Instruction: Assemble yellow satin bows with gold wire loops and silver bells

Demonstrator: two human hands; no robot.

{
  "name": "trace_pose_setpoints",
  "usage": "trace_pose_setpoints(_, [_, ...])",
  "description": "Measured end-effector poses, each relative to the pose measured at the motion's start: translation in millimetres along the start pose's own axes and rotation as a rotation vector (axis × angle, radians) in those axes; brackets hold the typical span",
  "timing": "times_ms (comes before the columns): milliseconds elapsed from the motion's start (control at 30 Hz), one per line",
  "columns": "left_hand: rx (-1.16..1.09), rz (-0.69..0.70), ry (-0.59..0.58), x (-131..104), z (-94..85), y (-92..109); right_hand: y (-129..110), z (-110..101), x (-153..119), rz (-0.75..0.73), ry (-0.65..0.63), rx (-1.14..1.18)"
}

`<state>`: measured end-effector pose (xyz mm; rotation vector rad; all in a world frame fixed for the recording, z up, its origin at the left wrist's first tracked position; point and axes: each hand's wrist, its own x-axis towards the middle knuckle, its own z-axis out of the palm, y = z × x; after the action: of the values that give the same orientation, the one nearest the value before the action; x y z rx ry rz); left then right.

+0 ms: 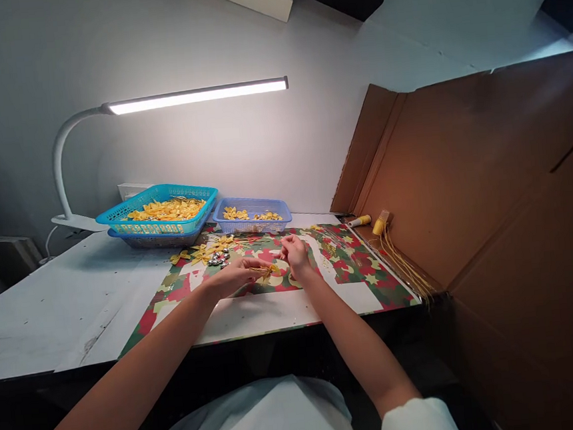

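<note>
My left hand [241, 274] is closed on a small yellow bow [272, 268] with thin stems, held just over the patterned sheet [341, 264]. To its right, my right hand [294, 251] is raised with its fingers pinched together; what they hold, if anything, is too small to make out. Loose yellow bows [202, 252] lie on the sheet beyond my left hand, beside a small heap of silvery pieces [219, 258].
A teal basket [160, 229] full of yellow pieces stands at the back left, beside a blue basket [252, 226]. A lit lamp [198, 96] hangs above. Yellow spools [380, 223] with trailing strands [406, 265] lie by the cardboard wall [488, 177] on the right.
</note>
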<state>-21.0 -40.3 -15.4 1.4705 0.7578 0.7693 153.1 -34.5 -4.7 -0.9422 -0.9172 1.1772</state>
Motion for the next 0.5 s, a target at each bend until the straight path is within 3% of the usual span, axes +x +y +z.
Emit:
trace_pose_setpoints(367, [-0.093,-0.163,-0.085,-0.4,2.1,-2.2,4.8,19.9,16.0,0.072,-0.035,-0.087])
trace_pose_setpoints(500, [-0.252,-0.14,-0.03,2.4,5.1,-0.9,15.6,22.0,17.8,0.054,0.003,-0.131])
